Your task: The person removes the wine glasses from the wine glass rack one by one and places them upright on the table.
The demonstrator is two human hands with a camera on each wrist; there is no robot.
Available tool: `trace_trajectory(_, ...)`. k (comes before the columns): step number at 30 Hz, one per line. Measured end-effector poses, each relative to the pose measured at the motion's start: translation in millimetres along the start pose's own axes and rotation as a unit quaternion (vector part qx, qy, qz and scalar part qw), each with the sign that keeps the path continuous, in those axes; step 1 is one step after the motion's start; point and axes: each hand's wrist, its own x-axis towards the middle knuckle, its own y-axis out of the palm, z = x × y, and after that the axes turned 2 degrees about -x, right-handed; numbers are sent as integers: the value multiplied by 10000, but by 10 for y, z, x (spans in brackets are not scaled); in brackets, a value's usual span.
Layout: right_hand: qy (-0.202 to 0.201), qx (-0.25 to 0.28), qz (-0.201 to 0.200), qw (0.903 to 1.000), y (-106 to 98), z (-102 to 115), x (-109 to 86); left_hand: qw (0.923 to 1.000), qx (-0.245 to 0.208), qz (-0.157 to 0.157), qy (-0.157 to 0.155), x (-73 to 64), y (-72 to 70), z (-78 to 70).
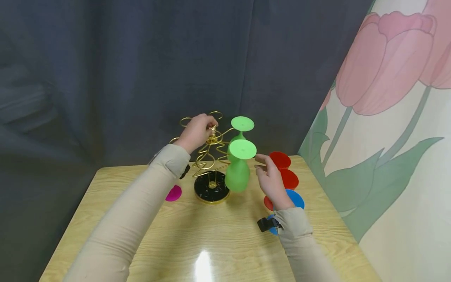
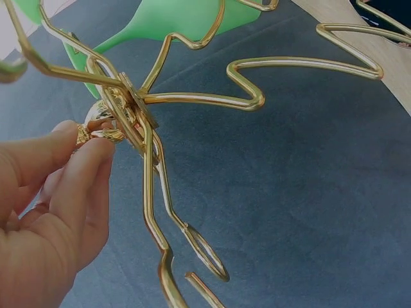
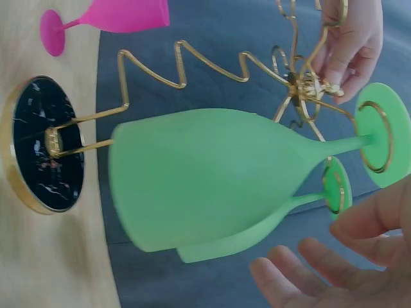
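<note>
Top knob of the gold wire rack is pinched between thumb and fingertips of the left hand — probably so that the frame is steadied at its axis. The rack is stood on its round black base, likely weighted low against tipping.

Two green goblets, one nearer and one farther, are hung mouth down on the rack's right side, feet caught in wire loops; bowls are thereby kept off the table. Load looks one-sided, so a steadied top makes sense.

Right hand: fingers loosely bent beside the nearer goblet's foot, nothing grasped; whether it is touched cannot be told.

Magenta goblet is stood upright on the left; red and blue pieces are grouped by the right forearm — partly hidden.
</note>
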Motion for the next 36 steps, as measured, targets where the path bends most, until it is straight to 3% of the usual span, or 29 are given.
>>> trace_trajectory(13, -200, 247, -38, 9995, 187, -215, -158, 9999, -139, 30, 88, -56, -61, 118)
trace_trajectory(19, -191, 324, 15, 9993, 247, -275, -149, 9992, -346, 100, 188, -7, -57, 136)
trace_trajectory(28, 91, 128, 114, 9998, 344, -334, -171, 9987, -428, 219, 177, -4, -77, 189)
trace_trajectory(36, 6, -74, 224, 9997, 387, -351, -156, 9984, -410, 221, 306, 29, -134, 259)
